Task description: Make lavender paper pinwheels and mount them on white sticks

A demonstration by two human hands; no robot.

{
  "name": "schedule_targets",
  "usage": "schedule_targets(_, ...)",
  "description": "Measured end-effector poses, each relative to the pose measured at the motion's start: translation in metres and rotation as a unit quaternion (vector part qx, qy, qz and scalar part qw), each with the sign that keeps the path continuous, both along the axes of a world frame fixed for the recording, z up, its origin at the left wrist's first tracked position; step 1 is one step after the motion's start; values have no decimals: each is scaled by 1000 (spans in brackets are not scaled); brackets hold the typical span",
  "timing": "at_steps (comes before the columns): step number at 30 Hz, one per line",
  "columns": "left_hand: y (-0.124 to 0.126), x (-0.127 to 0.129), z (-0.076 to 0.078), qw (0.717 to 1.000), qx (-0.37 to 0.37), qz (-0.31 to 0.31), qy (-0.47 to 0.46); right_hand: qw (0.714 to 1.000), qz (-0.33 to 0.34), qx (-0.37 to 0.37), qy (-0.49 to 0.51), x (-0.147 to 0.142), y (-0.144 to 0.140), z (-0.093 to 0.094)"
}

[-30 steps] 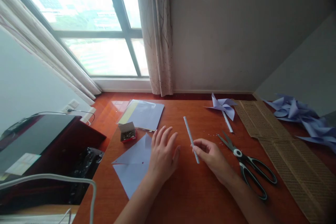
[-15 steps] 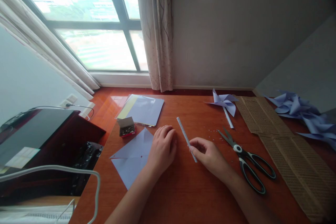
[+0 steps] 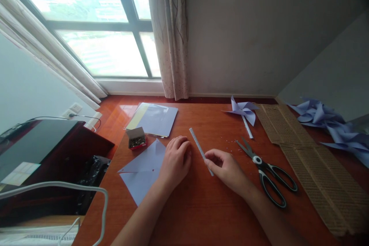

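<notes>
A thin white rolled-paper stick point(image 3: 196, 141) is pinched between the thumb and fingers of my right hand point(image 3: 223, 167), its far end slanting up to the left. My left hand point(image 3: 176, 157) rests palm down on the table, fingers loosely stretched and holding nothing. It covers the right edge of a cut lilac paper square point(image 3: 140, 165), which has slits and small reddish-brown dots. Behind that paper stands a small open red box point(image 3: 137, 142) of metal tacks. To the right of my right hand lie scissors point(image 3: 257, 160) with black-and-white handles, blades apart.
A finished paper pinwheel point(image 3: 243, 109) on a stick lies at the back right. Several more pinwheels point(image 3: 319, 113) are piled beyond a corrugated cardboard sheet point(image 3: 311, 161). A stack of lilac paper point(image 3: 160, 119) is at the back left. Tiny paper scraps dot the table near the scissors.
The whole view has shifted slightly. Both hands keep nearly the same place on the table, and the paper stick in my right hand leans a touch more to the left.
</notes>
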State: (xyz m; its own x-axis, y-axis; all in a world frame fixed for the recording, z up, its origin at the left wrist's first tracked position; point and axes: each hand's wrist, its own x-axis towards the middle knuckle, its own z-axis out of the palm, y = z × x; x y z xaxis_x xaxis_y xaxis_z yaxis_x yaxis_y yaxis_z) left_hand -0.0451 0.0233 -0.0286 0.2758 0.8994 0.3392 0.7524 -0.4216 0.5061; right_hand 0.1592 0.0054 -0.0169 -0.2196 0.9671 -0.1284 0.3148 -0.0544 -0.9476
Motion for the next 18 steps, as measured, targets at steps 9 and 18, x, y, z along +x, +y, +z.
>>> schedule_targets(9, -1, -1, 2, 1000, 1, -12, 6, 1000, 9, 4, -8, -1, -1, 8)
schedule_targets(18, 0, 0, 6, 1000, -2, -17, 14, 998, 15, 36, -43, 0, 0, 8)
